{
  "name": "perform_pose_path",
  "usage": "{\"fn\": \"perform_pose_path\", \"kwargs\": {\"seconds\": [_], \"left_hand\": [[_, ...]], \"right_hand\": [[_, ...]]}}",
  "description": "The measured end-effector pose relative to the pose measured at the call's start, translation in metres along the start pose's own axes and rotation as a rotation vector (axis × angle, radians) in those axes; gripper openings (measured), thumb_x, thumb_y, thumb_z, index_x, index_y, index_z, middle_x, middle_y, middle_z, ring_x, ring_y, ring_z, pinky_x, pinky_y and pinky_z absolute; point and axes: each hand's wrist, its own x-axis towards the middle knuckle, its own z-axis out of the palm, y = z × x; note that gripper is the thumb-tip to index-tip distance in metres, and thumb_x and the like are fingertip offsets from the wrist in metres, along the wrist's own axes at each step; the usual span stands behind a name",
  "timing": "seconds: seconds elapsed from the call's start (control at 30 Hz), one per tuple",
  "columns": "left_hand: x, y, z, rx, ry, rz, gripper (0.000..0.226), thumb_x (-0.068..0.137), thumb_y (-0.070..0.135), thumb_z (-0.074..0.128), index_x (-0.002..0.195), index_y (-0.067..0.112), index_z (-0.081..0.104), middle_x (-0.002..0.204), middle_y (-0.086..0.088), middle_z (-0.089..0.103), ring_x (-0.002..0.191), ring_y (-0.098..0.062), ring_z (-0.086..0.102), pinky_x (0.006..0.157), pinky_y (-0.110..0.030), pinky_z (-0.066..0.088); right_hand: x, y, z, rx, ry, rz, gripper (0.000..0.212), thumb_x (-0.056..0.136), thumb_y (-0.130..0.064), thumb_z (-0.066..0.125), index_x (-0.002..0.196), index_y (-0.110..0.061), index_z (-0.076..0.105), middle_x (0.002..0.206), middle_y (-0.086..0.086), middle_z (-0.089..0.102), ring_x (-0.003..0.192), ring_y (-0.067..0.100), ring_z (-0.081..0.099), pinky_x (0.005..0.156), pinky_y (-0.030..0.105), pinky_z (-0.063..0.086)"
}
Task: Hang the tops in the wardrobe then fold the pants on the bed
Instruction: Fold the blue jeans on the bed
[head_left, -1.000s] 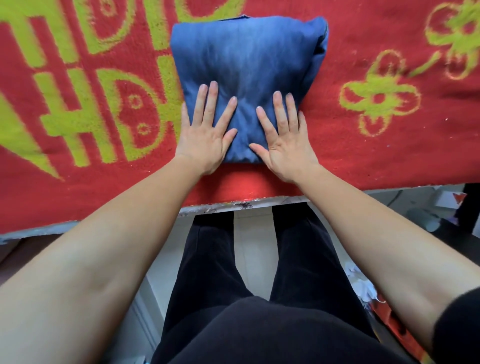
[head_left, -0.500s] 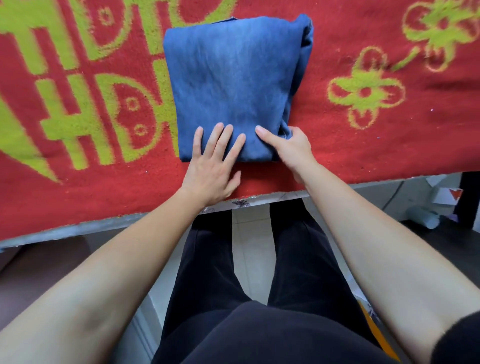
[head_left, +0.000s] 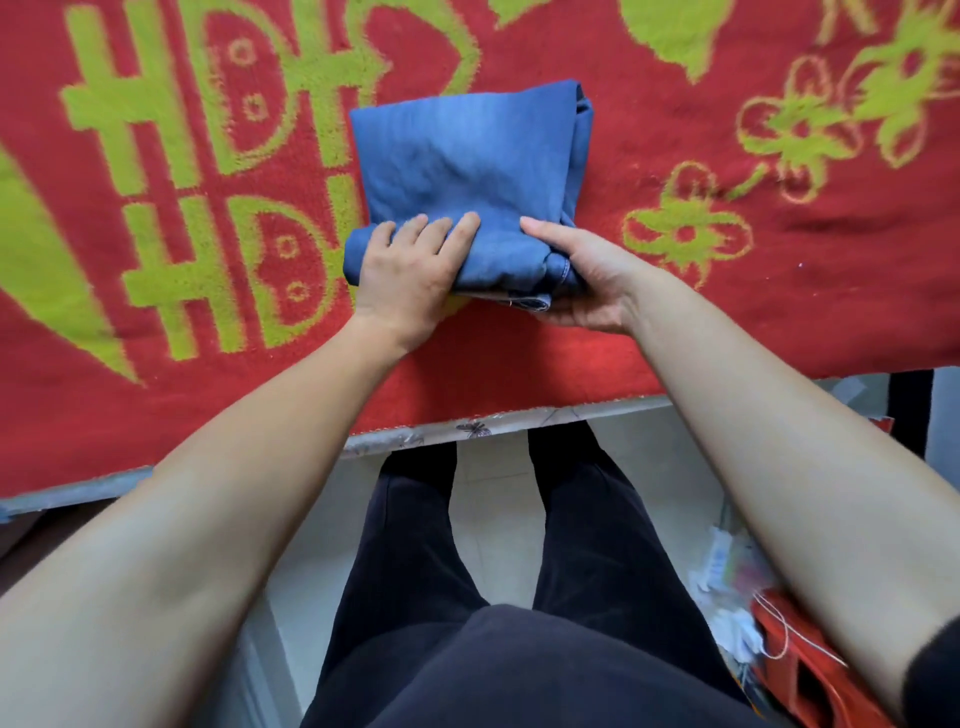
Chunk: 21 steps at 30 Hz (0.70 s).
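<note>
Blue denim is lying in a thick square packet near the front edge of the bed. These folded jeans are resting on the red and green blanket, and we are holding them by their near edge. Our left hand is curling its fingers over the top of the near left corner; its thumb is hiding from view, so we are only guessing that it is tucked below. Our right hand is cupping the near right corner, with the thumb pressing on top and the palm lying beneath, where loose hems are poking out. Neither hand is lying flat; both are closing round cloth.

We are judging that the folding is as good as done and that the packet is about to be lifted or shifted. The danger is sitting in the layers. We are gripping one edge only, so the far half may be sagging and sliding open as it rises, and the heavy denim may be pulling itself out of square. Those hems at the right corner are also threatening to slip free, since the thumb is pinning only the topmost layer there.
</note>
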Motion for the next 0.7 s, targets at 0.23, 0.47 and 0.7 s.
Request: {"fn": "perform_pose_path", "kwargs": {"seconds": [0.23,0.47,0.7], "left_hand": [[0.039,-0.016,-0.094,-0.063,-0.201,-0.15,0.069,0.063,0.006,0.066,0.129,0.018,0.052,0.093,-0.006,0.066,0.081,-0.033,0.066,0.065,-0.039,0.046],[0.053,-0.038,-0.235,-0.042,-0.274,-0.368,0.057,0.072,0.013,0.062,0.126,0.027,0.048,0.103,-0.001,0.065,0.091,-0.033,0.065,0.062,-0.036,0.041],[0.045,-0.03,-0.363,-0.008,-0.015,-0.564,0.047,0.072,0.026,0.065,0.115,0.036,0.048,0.09,0.005,0.066,0.081,-0.028,0.068,0.06,-0.035,0.048]], "right_hand": [[-0.054,-0.018,0.018,-0.023,0.108,-0.165,0.07,0.088,-0.078,0.039,0.12,-0.021,0.066,0.097,0.003,0.076,0.086,0.02,0.072,0.079,0.033,0.056],[-0.13,-0.06,0.026,-0.742,0.49,-0.755,0.083,0.085,-0.033,0.064,0.155,-0.019,0.021,0.151,0.011,0.034,0.133,0.025,0.045,0.111,0.043,0.038],[-0.207,-0.102,0.066,-1.173,0.42,-1.404,0.154,0.049,-0.061,0.09,0.154,-0.027,-0.019,0.164,0.017,-0.013,0.153,0.033,-0.009,0.123,0.051,0.003]]}}
